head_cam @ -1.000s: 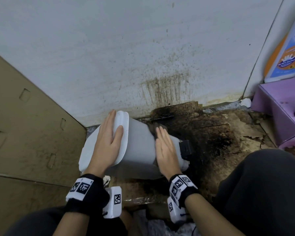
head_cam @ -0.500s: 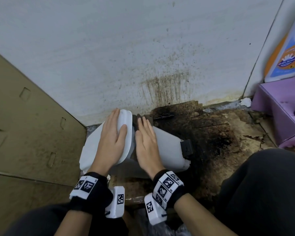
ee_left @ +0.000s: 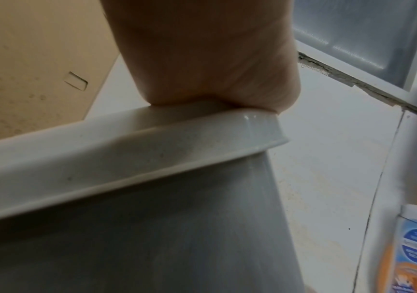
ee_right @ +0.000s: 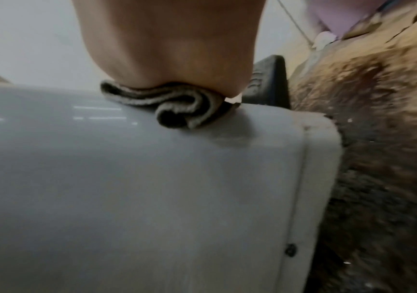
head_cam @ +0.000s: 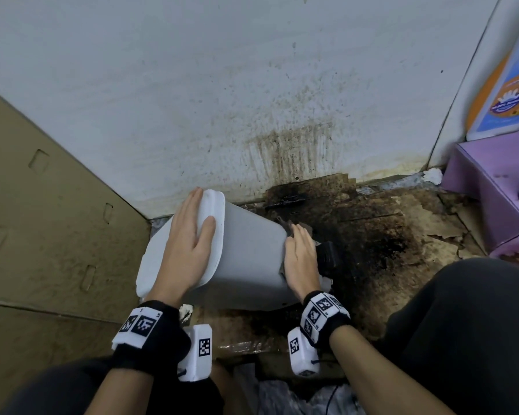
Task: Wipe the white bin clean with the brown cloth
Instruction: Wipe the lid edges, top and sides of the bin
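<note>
1. Cardboard panel [head_cam: 51, 223]: left of the white bin, stained, with punched slots; cut off by the frame edge.
2. Left hand [head_cam: 189, 244]: fingers straight, laid flat over the lid end of the white bin [head_cam: 246, 259]; gripping nothing. In the left wrist view only the heel of the hand [ee_left: 209, 59] shows, resting on the rim.
3. White bin: lying on its side on the floor, lid end toward the cardboard panel, just in front of the wall [head_cam: 222, 85].
4. Right hand [head_cam: 301, 259]: flat, fingers straight, pressing the brown cloth [ee_right: 177, 103] onto the bin's upper side near its base end. The cloth is mostly hidden beneath the palm; a folded edge shows.
5. Black part [head_cam: 327, 257]: at the bin's base end, half hidden behind the right hand; identity unclear.
6. Floor [head_cam: 402, 250]: right of the bin, dark-stained, surface peeling.
7. Purple stool [head_cam: 492, 187]: far right of the bin, cut off; a blurred orange-and-blue bottle [head_cam: 510, 85] stands on it.
</note>
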### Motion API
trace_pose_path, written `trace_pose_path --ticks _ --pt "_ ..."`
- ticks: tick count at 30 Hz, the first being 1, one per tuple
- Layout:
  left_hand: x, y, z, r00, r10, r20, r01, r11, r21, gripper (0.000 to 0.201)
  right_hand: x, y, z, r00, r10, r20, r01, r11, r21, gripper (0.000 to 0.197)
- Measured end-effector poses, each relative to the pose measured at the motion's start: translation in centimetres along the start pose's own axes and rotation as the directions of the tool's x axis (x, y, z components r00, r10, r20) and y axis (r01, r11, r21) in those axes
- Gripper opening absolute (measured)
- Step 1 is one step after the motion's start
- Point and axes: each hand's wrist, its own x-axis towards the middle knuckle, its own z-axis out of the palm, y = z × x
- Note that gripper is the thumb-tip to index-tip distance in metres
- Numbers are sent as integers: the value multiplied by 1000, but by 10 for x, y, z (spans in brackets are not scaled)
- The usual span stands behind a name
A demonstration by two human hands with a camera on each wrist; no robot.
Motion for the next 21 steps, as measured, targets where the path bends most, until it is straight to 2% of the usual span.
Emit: trace_pose_path --ticks 3,7,10,14,17,19,21 --pt "2 1 3 1000 19 -10 -19 1000 19 62 -7 -34 11 997 -77 21 75 995 62 49" --pt "3 3 8 999 34 -11 -34 999 13 62 -21 -81 22 951 -296 84 290 954 77 52" --pt "3 3 10 1000 26 -3 -26 1000 2 62 -19 -73 18 906 -417 71 418 909 7 52" --pt "1 0 5 1000 1 -3 -1 999 -41 61 -7 -27 5 939 -337 68 338 941 6 53" --pt "-1 -1 2 1000 -12 1 12 998 -58 60 0 11 -4 982 -183 39 185 982 -48 52" --pt "-1 0 1 1000 -6 5 7 999 -44 61 3 20 -7 997 -74 22 75 997 -33 47" --pt "-1 0 1 1000 4 0 -4 1000 -18 62 3 14 -3 1000 -25 12 26 1000 -13 46"
